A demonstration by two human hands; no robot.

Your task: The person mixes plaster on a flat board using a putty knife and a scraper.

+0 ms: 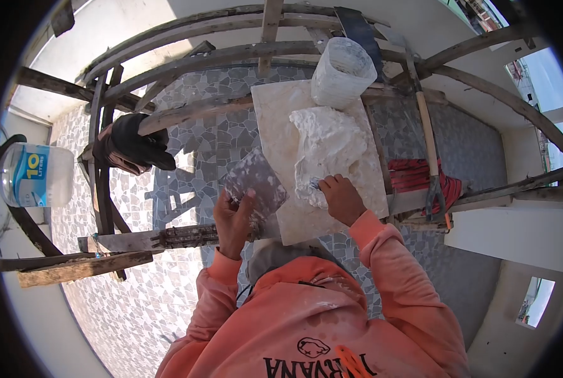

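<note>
A pale board lies across the wooden scaffold poles, and everything else sits around it. On the board's middle rests a heap of white plaster. At the board's far end stands a white bucket, touching the plaster's upper edge.

The right hand is at the near end of the plaster, fingers curled tight around a small tool, of which only a tip shows, pressed into the plaster.

The left hand is just off the board's left edge, fingers closed on the lower edge of a flat, plaster-smeared trowel, which overlaps the board's left edge.

Right of the board lie a red coil and a long-handled tool. Well to the left of the board, a water bottle lies on its side.
</note>
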